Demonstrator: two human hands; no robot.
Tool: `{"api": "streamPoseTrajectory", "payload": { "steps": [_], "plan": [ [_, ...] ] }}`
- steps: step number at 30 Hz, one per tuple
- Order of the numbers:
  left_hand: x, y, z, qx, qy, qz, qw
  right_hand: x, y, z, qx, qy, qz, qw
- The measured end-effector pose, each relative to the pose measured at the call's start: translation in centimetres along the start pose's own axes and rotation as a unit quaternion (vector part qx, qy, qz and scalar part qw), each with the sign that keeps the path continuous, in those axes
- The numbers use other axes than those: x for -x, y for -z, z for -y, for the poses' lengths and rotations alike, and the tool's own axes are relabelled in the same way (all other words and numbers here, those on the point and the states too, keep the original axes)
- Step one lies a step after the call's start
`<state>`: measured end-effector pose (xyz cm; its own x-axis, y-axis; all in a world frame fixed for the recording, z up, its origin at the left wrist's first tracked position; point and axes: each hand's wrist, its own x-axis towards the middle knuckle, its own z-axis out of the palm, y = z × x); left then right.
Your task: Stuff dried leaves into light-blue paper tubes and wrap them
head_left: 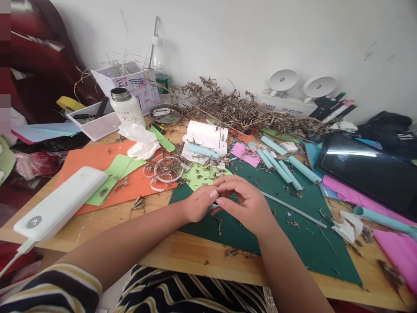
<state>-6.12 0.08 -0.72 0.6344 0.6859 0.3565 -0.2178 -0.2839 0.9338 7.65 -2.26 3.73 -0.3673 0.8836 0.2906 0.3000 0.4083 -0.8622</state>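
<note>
My left hand [199, 203] and my right hand [246, 202] meet over the front of the dark green sheet [312, 243]. Their fingers are closed around a small light blue piece of paper [213, 206], mostly hidden by the fingers; something dark shows at its top, too small to name. Just beyond the hands lies a light green paper [198, 176] sprinkled with dried leaf bits. A white ring [169, 180] with crumbled leaves inside is to the left. Light blue paper tubes [276, 166] lie behind and right of my right hand.
A white power bank [60, 202] with a cable lies at left on orange paper [83, 156]. An open white bottle [127, 106] stands behind. Dried plant stems [228, 102] line the wall, beside a white router [283, 102]. A dark tablet-like screen [371, 169] is at right.
</note>
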Motion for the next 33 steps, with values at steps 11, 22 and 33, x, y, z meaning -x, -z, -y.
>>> {"api": "streamPoseTrajectory", "payload": {
  "steps": [11, 22, 33],
  "plan": [
    [0.2, 0.1, 0.1, 0.010, 0.002, -0.010, 1.000, 0.2, 0.4, 0.1, 0.259, 0.198, 0.013, 0.945],
    [0.3, -0.1, 0.1, 0.068, 0.018, 0.006, 0.997, 0.7, 2.1, -1.3, 0.108, 0.150, -0.245, 0.952],
    [0.1, 0.3, -0.5, 0.163, 0.071, 0.013, 0.984, -0.9, 3.7, -7.6, 0.431, -0.181, -0.033, 0.883]
  ]
}}
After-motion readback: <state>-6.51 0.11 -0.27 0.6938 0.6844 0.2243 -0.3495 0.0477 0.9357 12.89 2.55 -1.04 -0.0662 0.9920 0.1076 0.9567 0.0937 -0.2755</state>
